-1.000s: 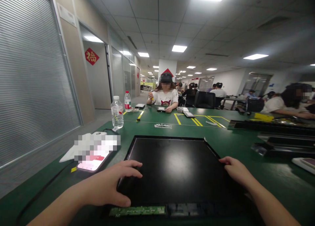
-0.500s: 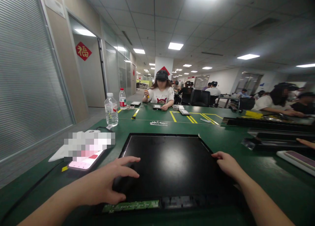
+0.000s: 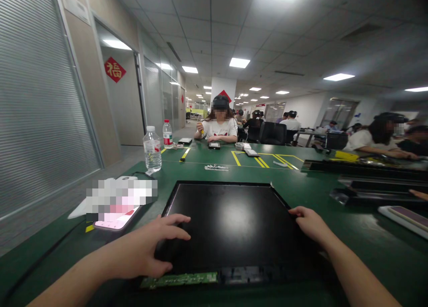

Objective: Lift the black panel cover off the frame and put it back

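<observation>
A black flat display panel (image 3: pixel 230 222) lies on the green table in front of me, with a green circuit board (image 3: pixel 183 279) along its near left edge. My left hand (image 3: pixel 160 242) is over the panel's left side, fingers spread and thumb near the circuit board; whether the fingertips touch the surface is hard to tell. At the panel's right edge, my right hand (image 3: pixel 306 220) pinches the black frame between thumb and fingers.
Left of the panel are a lit phone (image 3: pixel 117 218), a cable and a water bottle (image 3: pixel 153 149). Dark metal strips (image 3: pixel 374 191) and a white-edged device (image 3: pixel 404 220) lie right, near another person's fingertip. Across the table (image 3: pixel 187 175) sits a person (image 3: pixel 220 126).
The view has shifted very slightly. Both my hands and the panel stay as they were. The person opposite has moved a hand slightly near the small device before them.
</observation>
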`<state>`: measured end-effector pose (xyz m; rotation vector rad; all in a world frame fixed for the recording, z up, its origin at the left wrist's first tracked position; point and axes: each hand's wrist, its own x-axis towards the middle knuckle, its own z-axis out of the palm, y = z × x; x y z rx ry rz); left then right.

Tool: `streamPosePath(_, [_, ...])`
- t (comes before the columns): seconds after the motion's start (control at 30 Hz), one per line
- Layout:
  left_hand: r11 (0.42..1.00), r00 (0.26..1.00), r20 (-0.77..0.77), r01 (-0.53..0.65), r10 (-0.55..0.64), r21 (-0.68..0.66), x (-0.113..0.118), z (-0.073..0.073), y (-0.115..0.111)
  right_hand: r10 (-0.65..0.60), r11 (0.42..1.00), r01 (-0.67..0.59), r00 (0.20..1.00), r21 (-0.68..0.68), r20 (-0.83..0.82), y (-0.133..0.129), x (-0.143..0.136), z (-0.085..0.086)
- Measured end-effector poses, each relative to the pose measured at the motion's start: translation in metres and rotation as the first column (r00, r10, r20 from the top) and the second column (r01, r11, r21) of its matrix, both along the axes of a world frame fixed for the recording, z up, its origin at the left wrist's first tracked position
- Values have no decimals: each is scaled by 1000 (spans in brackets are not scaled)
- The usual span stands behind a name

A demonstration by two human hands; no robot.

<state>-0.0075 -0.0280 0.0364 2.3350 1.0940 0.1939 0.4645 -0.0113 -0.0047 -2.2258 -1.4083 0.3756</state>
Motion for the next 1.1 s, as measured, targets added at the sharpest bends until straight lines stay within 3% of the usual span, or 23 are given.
streamPosePath(0.37, [997,999,7,-43,42,58,-1,-6,4,59,998,-59,998,13,6,-2,-1,6])
streamPosePath(0.5, [969,985,37,-171,167,177,-5,-21,16,64,998,-65,998,17,23,-1,-2,7])
streamPosePath(0.6, [914,953,55,-303,299,271,-12,-36,28,54,999,-54,997,3,58,-2,-2,7])
streamPosePath(0.7, [876,915,7,-389,404,284,-16,-44,36,48,999,-48,996,1,77,-2,-3,7])
streamPosePath(0.93, [894,913,20,-403,407,193,-8,-33,30,80,996,-82,990,19,115,-1,0,4])
streamPosePath(1.1, [897,917,20,-394,398,201,-7,-29,29,127,992,-124,987,-36,96,-1,0,6])
